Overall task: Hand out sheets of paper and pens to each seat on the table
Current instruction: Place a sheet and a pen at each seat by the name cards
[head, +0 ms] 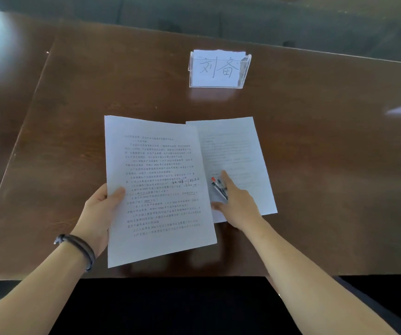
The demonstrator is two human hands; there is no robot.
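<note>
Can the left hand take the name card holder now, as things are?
Probably not. The left hand already grips the stack of papers, which is held up between it and the name card holder. The holder stands farther back on the table, so the stack would need putting down first.

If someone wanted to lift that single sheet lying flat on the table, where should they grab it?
Probably the sheet at its right edge, coming from the right: it lies flat, the stack covers its left edge, and the right hand with the pens rests on its near part.
</note>
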